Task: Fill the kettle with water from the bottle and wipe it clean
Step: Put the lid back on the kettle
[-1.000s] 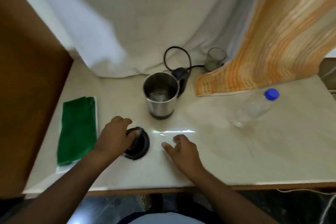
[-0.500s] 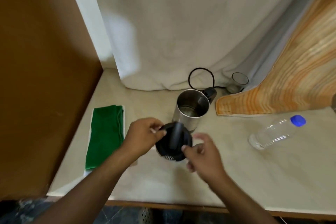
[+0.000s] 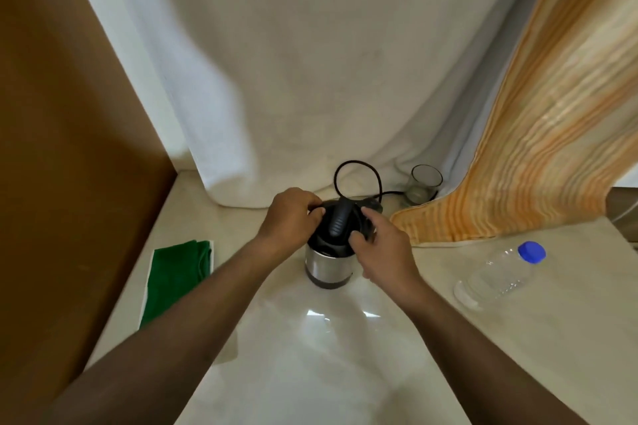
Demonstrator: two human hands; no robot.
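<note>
A steel kettle (image 3: 327, 266) with a dark base stands upright in the middle of the pale counter. Its black lid (image 3: 340, 228) sits tilted on the kettle's mouth. My left hand (image 3: 291, 219) grips the lid's left edge and my right hand (image 3: 381, 247) grips its right edge. The kettle's inside is hidden by the lid. A clear plastic bottle (image 3: 497, 278) with a blue cap lies on its side to the right, apart from both hands. A folded green cloth (image 3: 177, 278) lies flat at the left.
A black power cord (image 3: 357, 171) loops behind the kettle. An empty glass (image 3: 423, 185) stands at the back by the white drape. An orange striped cloth (image 3: 518, 162) hangs down onto the counter at the right. A brown panel (image 3: 69, 148) walls the left side.
My left hand picked the lid up from the counter, my right hand joined it, and both carried it back onto the kettle's mouth. The view tilted upward.
</note>
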